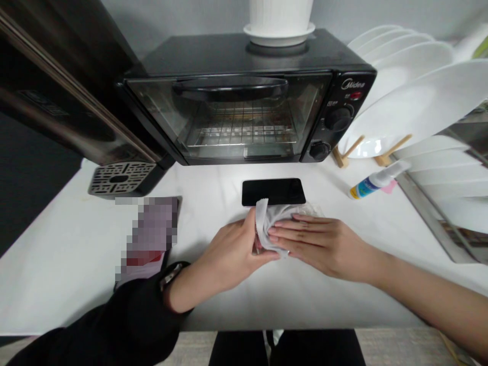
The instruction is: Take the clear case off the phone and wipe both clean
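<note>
A light grey cloth (280, 216) lies bunched over what looks like a clear phone case (259, 247) with reddish parts. My left hand (234, 249) grips the case's left side between thumb and fingers. From the right, my right hand (320, 241) presses the cloth down with its fingers stretched together over it. Most of the case is hidden under the cloth and fingers; a clear edge shows beyond the right fingers. Just behind both hands, a black phone (273, 192) rests flat, screen up, on the white counter (217, 203).
At the back stands a black toaster oven (244, 122) with a white pot (280, 20) on top. A spray bottle (379, 179) lies to the right, near racked white plates (423, 101). A partly blurred-out device (152, 229) and a drip tray (122, 178) are at left.
</note>
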